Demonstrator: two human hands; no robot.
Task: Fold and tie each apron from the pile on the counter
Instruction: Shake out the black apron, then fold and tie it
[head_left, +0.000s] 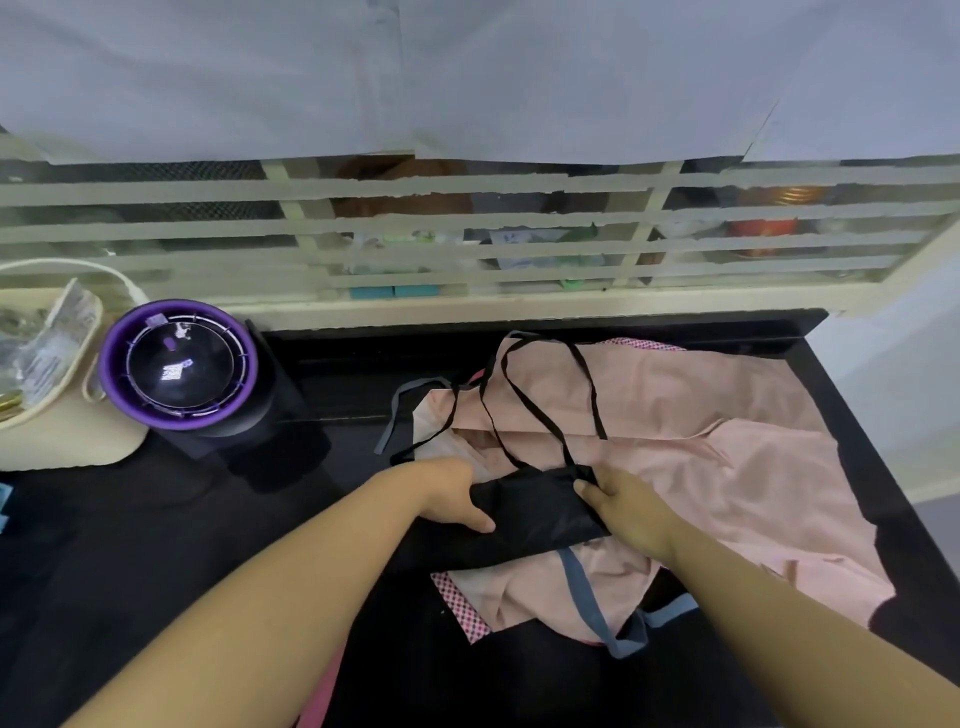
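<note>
A black apron (540, 512), folded into a narrow band, lies across the near side of a pile of pink aprons (727, 467) on the dark counter (156, 561). Its thin black straps (524, 400) trail away over the pink cloth. My left hand (457, 496) rests on the band's left end, fingers laid over it. My right hand (623, 501) grips the band's right end, where the straps start. Grey-blue straps (587, 597) of a pink apron hang near the front, beside a pink-checked trim (462, 608).
A purple-rimmed black round appliance (182, 369) stands at the left rear. Beside it a cream bag (57, 364) holds crinkled wrappers. A slatted cream window frame (467, 228) runs along the counter's back. The counter's right edge (883, 441) drops away beyond the pile.
</note>
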